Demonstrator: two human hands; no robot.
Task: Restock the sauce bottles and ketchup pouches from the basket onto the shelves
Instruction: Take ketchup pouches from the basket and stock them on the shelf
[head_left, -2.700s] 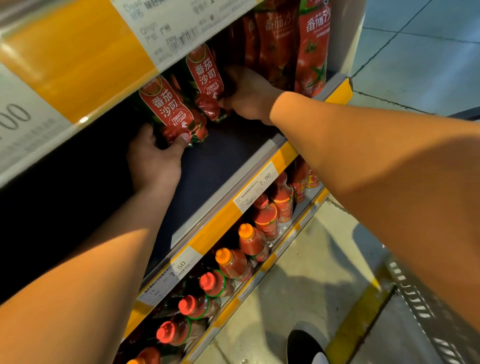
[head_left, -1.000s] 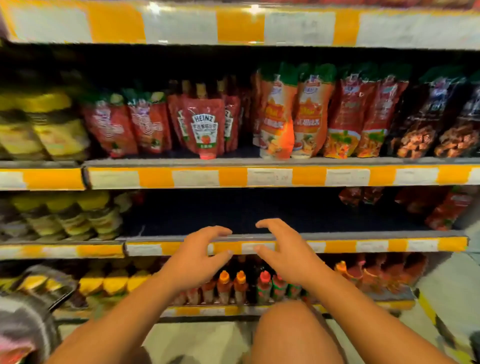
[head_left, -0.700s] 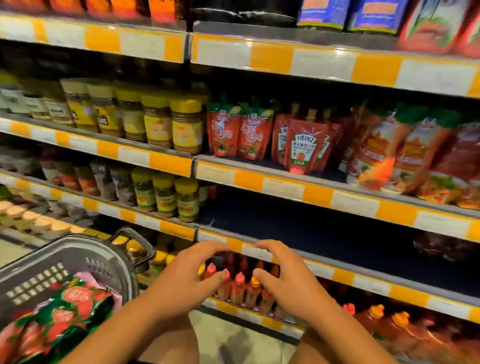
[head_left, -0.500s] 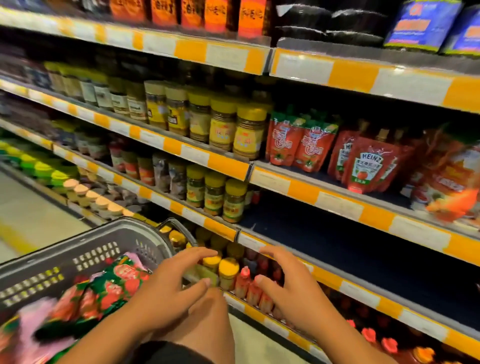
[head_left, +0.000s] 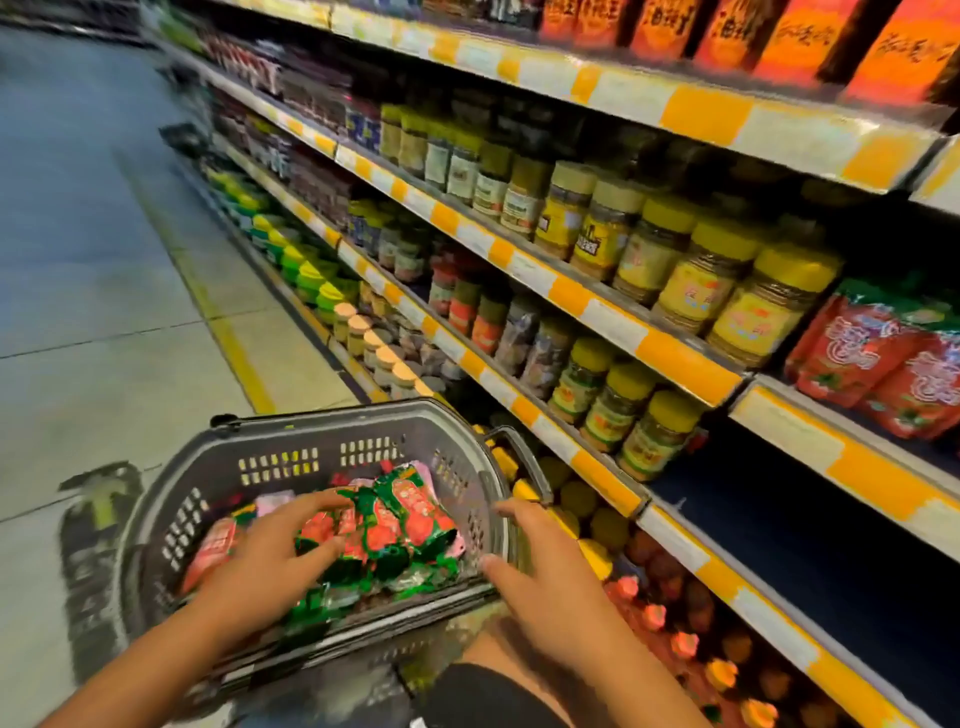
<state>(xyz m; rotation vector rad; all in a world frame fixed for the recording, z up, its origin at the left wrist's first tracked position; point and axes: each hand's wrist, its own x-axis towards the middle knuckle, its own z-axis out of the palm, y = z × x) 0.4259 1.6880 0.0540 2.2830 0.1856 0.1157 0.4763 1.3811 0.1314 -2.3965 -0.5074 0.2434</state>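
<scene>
Your left hand hangs over the basket with fingers spread, grasping nothing, its tips at the heap of ketchup pouches just ahead and to its right; your right hand, equally unclenched, hovers at the basket's right rim, so the left is nearer; the pouches lie jumbled, no clear axis; the bare dark shelf waits to your right, beside the aisle floor.

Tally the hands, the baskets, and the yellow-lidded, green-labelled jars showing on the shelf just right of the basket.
Hands: 2 (left hand, right hand)
Basket: 1
Yellow-lidded green-labelled jars: 3 in view
Total: 6
</scene>
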